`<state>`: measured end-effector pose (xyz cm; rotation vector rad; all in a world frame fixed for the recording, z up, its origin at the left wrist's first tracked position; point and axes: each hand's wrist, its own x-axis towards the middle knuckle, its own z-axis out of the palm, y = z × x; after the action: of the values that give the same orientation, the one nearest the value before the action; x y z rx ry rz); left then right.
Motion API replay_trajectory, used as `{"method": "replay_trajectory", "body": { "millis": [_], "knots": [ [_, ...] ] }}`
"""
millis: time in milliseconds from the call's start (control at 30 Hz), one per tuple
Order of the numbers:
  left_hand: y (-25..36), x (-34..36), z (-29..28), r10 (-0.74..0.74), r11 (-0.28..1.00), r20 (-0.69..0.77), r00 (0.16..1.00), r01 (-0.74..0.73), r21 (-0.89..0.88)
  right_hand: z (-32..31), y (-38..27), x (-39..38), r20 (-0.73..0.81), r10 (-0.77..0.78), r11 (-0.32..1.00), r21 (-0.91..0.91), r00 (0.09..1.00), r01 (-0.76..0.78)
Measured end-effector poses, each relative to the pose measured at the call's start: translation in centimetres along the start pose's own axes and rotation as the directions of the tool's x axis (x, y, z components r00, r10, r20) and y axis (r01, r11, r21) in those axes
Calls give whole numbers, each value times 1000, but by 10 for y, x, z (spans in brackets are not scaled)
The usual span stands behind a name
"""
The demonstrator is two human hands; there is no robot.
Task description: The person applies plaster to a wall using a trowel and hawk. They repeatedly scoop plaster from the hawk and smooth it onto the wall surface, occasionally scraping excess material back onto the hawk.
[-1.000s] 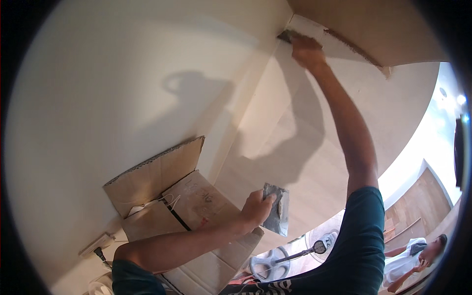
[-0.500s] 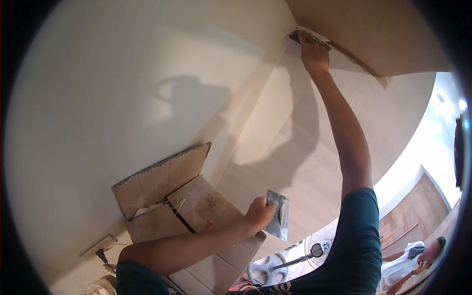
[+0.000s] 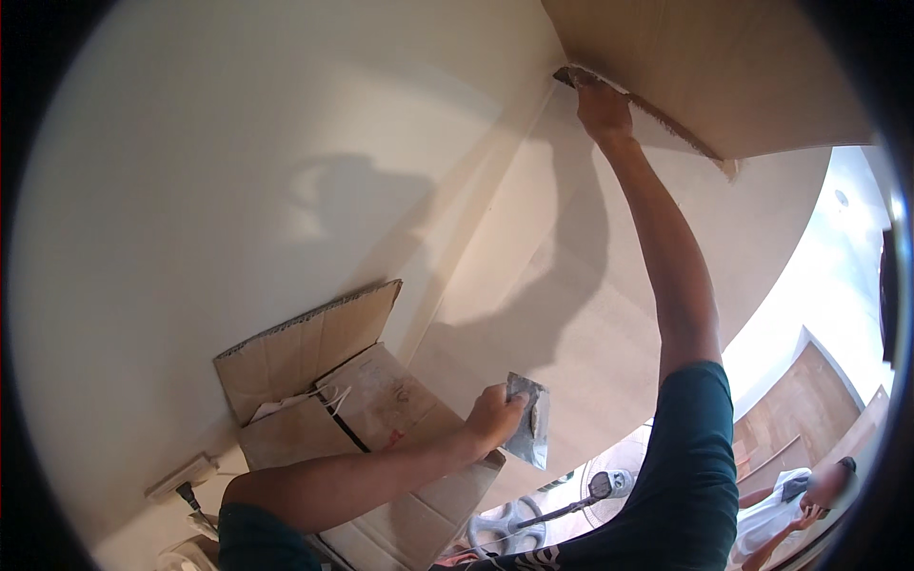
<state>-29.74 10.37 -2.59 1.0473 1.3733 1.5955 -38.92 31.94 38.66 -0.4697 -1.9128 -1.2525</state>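
Left hand (image 3: 491, 419) clamped on flat grey metal plate (image 3: 533, 440), jutting past thumb (image 3: 514, 401), underside hidden; right hand (image 3: 606, 111) curled round dark flat blade (image 3: 564, 75), mostly covered

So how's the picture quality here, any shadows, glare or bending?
Head view: a soft shadow falls on the left wall; head view: the right-hand background looks washed out; head view: the right wall has a bowed edge, probably fisheye distortion; head view: the grey blade in the left hand reads fairly clearly.
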Motion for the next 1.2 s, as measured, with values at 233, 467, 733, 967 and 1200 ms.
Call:
{"method": "replay_trajectory", "body": {
  "millis": [233, 467, 733, 967, 1200],
  "knots": [
    [6, -5, -2, -25, 998, -15, 1000, 24, -59, 10, 0, -6, 157, -25, 998, -48, 987, 32],
    [1, -1, 0, -8, 1000, -10, 1000, 8, 3, 21, 9, -8, 64, 13, 999, -44, 998, -11],
    [4, -4, -1, 7, 1000, -38, 999, -7, 5, 26, -1, -4, -9, 20, 999, 35, 1000, -19],
    [7, -8, -6, -22, 999, -10, 1000, 22, -31, -4, -21, -11, 376, 1, 1000, -27, 926, 10],
    [-5, -1, 3, 39, 999, 4, 999, -39, 0, 3, 3, 3, 93, 41, 997, 60, 995, -47]
  ]
}}
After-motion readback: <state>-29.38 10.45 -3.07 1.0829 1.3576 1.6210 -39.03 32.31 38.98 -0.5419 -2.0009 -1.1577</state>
